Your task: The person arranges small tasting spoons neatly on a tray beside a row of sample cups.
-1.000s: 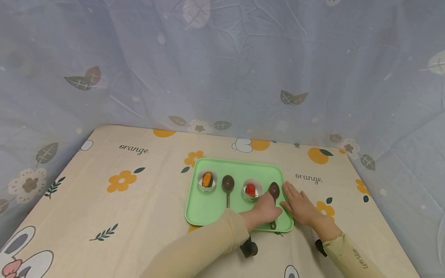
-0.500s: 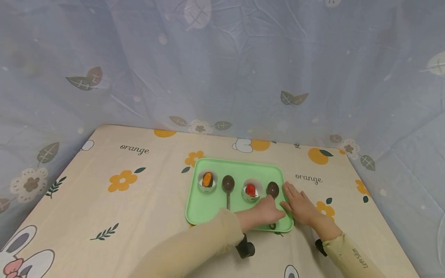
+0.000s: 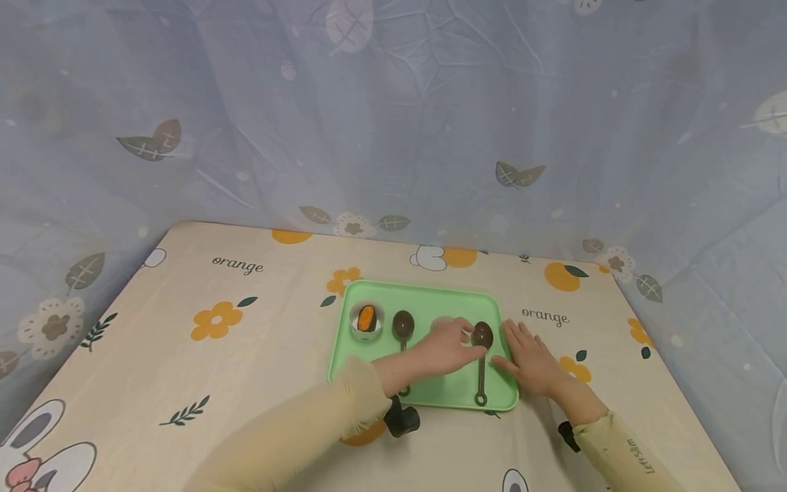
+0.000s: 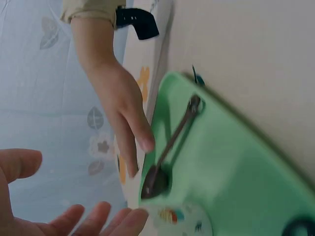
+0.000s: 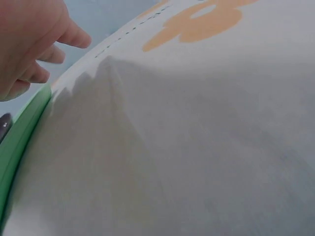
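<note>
My left hand point(image 3: 451, 347) hovers over the green tray point(image 3: 424, 290), fingers and thumb spread with nothing between them. Just beyond its fingertips lies a dark brown spoon point(image 3: 482, 335), bowl end toward the back, handle toward me. The left wrist view shows this spoon point(image 4: 157, 179) lying in the tray beside a small white patterned cup point(image 4: 184, 223). In the head view my left hand covers most of that cup. My right hand point(image 3: 531, 362) lies with straight fingers along the tray's right rim, holding nothing.
On the tray's left side stands another white cup point(image 3: 366, 331) with an orange-topped toy sushi point(image 3: 367, 318). A second brown spoon point(image 3: 403, 324) lies between the cups, its handle partly behind my left wrist. A printed cloth point(image 3: 215, 383) covers the table; a blue-grey curtain hangs behind.
My left hand has let go of the right spoon and drawn back leftward, now hiding the cup with the red-topped piece. The spoon handle has straightened slightly. My right hand stays at the rim.
</note>
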Motion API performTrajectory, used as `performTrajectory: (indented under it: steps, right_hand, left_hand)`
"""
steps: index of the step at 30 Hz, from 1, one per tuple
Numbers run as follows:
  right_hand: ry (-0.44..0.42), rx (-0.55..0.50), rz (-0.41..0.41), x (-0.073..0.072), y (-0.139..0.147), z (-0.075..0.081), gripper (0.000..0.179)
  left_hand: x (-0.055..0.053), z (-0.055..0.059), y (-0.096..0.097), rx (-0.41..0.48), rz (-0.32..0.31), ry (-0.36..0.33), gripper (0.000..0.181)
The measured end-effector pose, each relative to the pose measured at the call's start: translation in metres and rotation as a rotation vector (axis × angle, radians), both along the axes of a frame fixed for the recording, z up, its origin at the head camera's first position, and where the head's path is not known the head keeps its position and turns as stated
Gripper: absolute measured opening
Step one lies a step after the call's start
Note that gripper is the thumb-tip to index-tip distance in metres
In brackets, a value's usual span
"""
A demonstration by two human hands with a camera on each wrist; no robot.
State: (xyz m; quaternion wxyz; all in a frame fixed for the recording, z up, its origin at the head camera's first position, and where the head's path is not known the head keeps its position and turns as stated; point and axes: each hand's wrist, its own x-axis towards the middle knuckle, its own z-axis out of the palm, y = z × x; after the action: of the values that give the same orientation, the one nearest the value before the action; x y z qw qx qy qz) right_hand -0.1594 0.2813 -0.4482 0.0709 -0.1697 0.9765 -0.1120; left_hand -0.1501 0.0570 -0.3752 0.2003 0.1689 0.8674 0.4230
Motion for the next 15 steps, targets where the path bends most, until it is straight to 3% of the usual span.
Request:
performTrajectory:
  steps: [4, 7, 15]
  right_hand:
    - [0.008, 0.012, -0.023, -0.001, -0.002, 0.004, 0.075]
    - [0.007, 0.006, -0.038, -0.002, -0.002, 0.004, 0.077]
    - [0.021, -0.016, -0.062, -0.003, -0.004, 0.008, 0.081]
  left_hand:
    - [-0.004, 0.003, -0.015, 0.009, -0.017, 0.085, 0.048]
    - [-0.006, 0.004, -0.026, -0.017, -0.037, 0.190, 0.051]
    - [-0.008, 0.002, -0.056, -0.213, -0.056, 0.495, 0.061]
